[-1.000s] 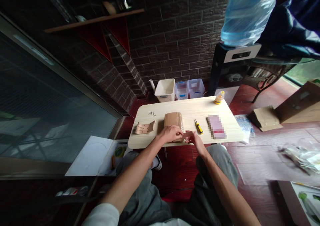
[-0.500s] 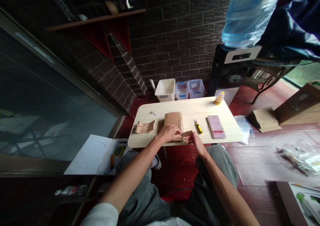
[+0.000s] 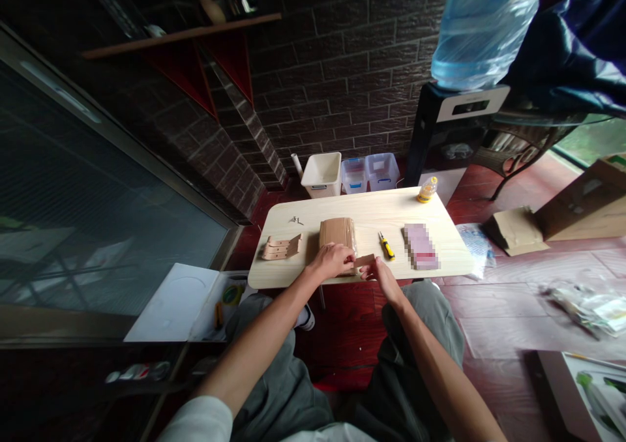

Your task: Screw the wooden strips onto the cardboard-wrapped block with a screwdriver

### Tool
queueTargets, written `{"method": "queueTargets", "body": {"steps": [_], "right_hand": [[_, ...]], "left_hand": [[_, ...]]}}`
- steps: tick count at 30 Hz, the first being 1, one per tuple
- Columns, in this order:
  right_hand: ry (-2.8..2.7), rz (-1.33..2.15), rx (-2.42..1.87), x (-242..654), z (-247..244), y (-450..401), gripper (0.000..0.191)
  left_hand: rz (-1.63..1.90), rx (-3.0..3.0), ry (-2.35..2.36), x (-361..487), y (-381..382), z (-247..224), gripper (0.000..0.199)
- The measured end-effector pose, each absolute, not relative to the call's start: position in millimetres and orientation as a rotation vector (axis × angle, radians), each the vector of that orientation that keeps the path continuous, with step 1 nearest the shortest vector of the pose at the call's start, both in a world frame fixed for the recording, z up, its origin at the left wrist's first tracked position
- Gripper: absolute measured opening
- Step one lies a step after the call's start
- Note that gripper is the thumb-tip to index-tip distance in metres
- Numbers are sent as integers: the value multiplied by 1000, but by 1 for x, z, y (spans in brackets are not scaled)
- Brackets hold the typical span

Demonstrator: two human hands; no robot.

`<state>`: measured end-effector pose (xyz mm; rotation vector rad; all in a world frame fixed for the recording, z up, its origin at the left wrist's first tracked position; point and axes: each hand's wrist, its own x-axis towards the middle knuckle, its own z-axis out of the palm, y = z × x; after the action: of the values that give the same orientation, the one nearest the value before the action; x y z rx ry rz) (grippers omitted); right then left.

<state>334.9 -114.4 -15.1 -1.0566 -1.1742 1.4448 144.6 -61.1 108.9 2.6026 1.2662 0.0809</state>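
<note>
Over the front edge of the table (image 3: pixel 364 207), my right hand (image 3: pixel 379 272) grips the right end of a small flat wooden piece (image 3: pixel 364 260). My left hand (image 3: pixel 333 259) is closed at the piece's left end, its fingertips pinched together; whatever is between them is too small to make out. Beneath and behind my left hand lies a brown cardboard pack (image 3: pixel 337 232) in clear wrap. Shaped wooden parts with holes (image 3: pixel 282 247) sit on the left, a few small screws (image 3: pixel 296 220) behind them. A yellow-and-black screwdriver (image 3: pixel 387 246) lies to the right of my right hand.
A pink, blurred-out item (image 3: pixel 421 246) and a yellow-capped bottle (image 3: pixel 427 190) are on the table's right. Plastic bins (image 3: pixel 320 176) stand behind it, beside a water dispenser (image 3: pixel 440 135). An open white case (image 3: pixel 171 305) is at left, cardboard boxes (image 3: pixel 581 201) at right.
The view has shifted very slightly. Both hands keep nearly the same pose around the small wooden piece, and the things on the table have not moved.
</note>
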Motion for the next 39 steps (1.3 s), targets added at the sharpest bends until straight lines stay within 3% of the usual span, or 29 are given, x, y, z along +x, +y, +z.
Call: {"method": "queueTargets", "body": {"steps": [9, 20, 32, 39], "right_hand": [[-1197, 1386, -1007, 333, -5, -115, 52], [-1320, 1334, -1061, 316, -22, -111, 61], [-1354, 1333, -1071, 318, -10, -107, 57], [-1317, 1374, -1063, 319, -13, -107, 57]], "left_hand": [[92, 2565, 1266, 144, -60, 109, 10], [41, 2562, 1301, 143, -58, 110, 13], [-21, 2147, 1235, 139, -43, 110, 28], [-86, 2099, 1184, 136, -30, 110, 28]]}}
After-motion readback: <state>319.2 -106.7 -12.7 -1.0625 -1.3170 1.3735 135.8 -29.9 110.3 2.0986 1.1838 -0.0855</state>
